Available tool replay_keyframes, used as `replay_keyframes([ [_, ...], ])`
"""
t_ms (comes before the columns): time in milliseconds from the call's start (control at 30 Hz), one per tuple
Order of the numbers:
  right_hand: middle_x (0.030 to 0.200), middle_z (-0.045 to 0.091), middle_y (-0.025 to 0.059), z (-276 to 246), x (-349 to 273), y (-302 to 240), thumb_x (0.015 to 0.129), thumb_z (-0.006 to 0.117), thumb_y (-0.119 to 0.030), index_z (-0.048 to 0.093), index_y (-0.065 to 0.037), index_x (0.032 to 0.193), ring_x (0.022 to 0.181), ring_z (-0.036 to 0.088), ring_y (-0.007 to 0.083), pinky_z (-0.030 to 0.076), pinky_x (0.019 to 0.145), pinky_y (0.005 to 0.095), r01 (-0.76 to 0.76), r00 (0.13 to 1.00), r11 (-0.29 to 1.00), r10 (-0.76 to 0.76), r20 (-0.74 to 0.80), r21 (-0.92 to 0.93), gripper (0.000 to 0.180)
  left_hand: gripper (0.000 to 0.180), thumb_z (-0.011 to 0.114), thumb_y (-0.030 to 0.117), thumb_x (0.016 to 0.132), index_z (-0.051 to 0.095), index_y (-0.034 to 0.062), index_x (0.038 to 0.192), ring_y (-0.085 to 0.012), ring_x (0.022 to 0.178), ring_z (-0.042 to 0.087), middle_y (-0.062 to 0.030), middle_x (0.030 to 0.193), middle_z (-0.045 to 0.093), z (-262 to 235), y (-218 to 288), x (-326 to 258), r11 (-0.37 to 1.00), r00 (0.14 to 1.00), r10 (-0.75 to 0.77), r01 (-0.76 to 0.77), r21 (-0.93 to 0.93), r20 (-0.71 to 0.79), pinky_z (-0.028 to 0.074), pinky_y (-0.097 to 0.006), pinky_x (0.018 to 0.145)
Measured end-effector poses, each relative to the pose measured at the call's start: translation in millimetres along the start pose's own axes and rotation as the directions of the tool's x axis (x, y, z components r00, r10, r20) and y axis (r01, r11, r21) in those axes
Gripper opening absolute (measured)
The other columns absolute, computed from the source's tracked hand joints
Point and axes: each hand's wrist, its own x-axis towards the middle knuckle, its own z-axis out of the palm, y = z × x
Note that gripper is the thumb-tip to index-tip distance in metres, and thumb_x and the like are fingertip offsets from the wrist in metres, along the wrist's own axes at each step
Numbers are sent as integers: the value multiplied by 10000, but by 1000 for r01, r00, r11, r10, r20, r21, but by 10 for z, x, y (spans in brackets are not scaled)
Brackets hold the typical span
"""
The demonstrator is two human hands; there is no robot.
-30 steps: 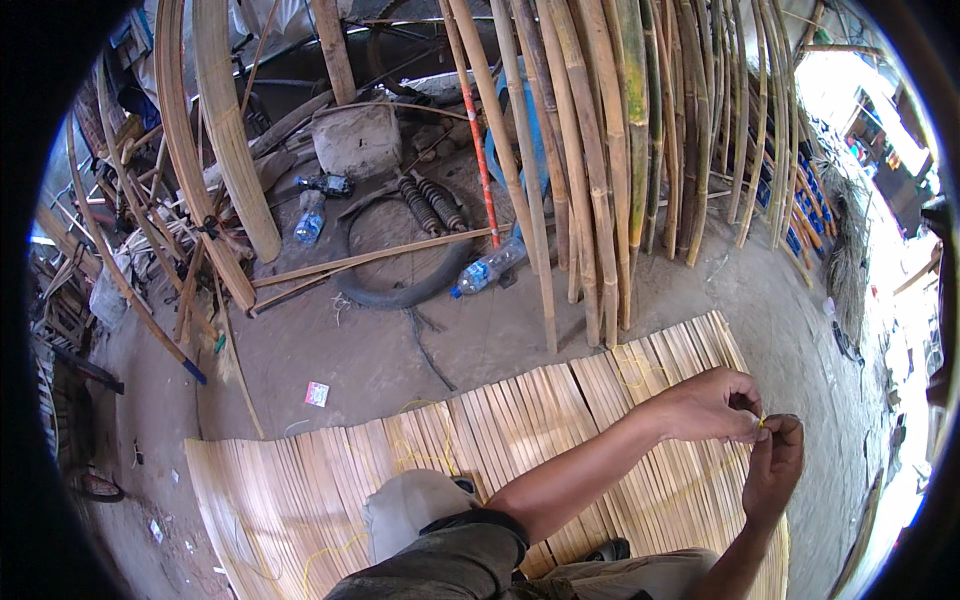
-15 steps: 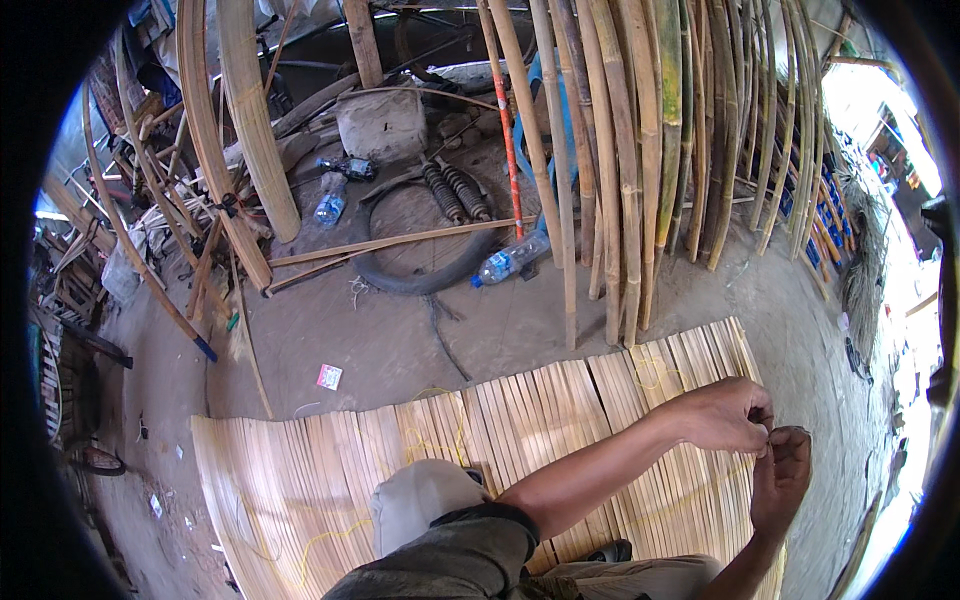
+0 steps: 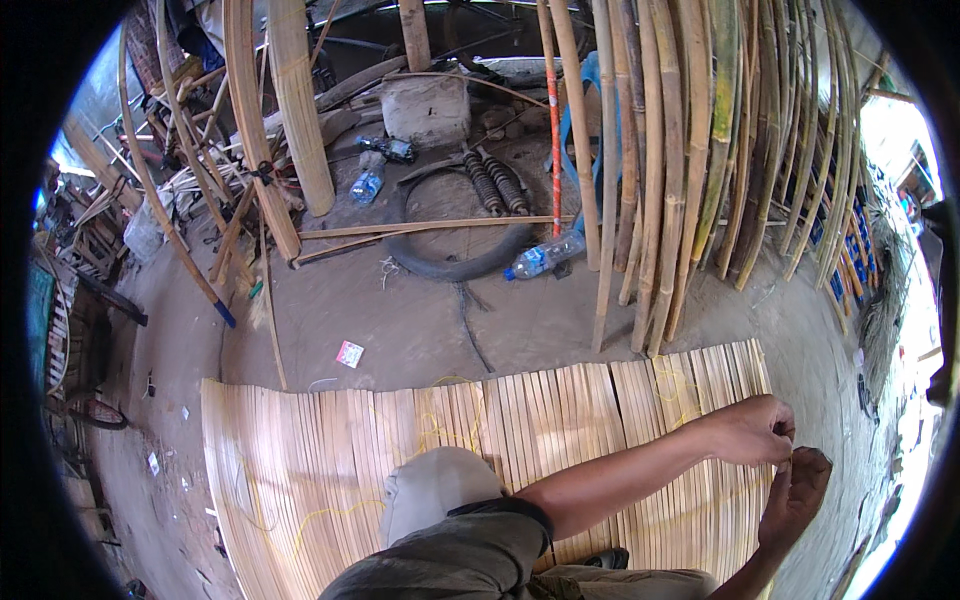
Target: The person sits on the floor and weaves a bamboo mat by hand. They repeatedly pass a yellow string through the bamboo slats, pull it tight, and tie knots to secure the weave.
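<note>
The person's left hand [image 3: 755, 430] and right hand [image 3: 797, 495] meet near the right edge of a wide mat made of thin, pale wooden strips [image 3: 330, 460]. Both hands have bent fingers, with the tips close together. The picture does not show how tightly they close, or if they pinch anything. The mat lies on the grey-brown dirt floor [image 3: 420, 340], under the person's arms. Thin yellow string [image 3: 340, 511] runs over it. Tall tan bamboo poles [image 3: 668, 180] stand behind.
</note>
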Motion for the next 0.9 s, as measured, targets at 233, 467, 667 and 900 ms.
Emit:
replay_keyframes([
  [233, 1070, 547, 64, -110, 14, 177, 1001, 528, 30, 533, 1, 1114, 988, 556, 148, 440, 926, 278, -35, 996, 999, 35, 78, -6, 117, 168, 670, 126, 798, 665, -23, 874, -155, 671, 598, -79, 736, 650, 37, -15, -11, 999, 1000, 15, -15, 35, -21, 466, -330, 592],
  [467, 1056, 566, 67, -140, 19, 277, 1045, 539, -56, 550, -4, 1119, 959, 556, 119, 449, 891, 276, -157, 987, 984, 160, -25, 86, 91, 154, 631, 64, 822, 625, -61, 910, -137, 630, 606, -86, 700, 641, 78, 28, -15, 979, 997, 60, -67, -193, -44, 466, -303, 549],
  [667, 1043, 559, 65, -178, 36, 318, 1073, 520, -118, 538, -5, 1127, 955, 551, 118, 443, 879, 270, -62, 997, 998, 62, -39, 6, 126, 132, 623, 40, 871, 612, -73, 937, -139, 609, 623, -97, 723, 668, 139, -4, -19, 937, 997, 42, -63, -343, -69, 482, -296, 538],
  [900, 1041, 556, 62, -119, 35, 232, 1082, 511, -152, 536, -8, 1131, 964, 548, 130, 440, 885, 270, -44, 998, 996, 41, -43, -76, 155, 138, 673, 49, 913, 630, -79, 941, -148, 654, 666, -105, 756, 690, 94, -61, 17, 961, 996, 84, -91, -260, -38, 528, -280, 570],
])
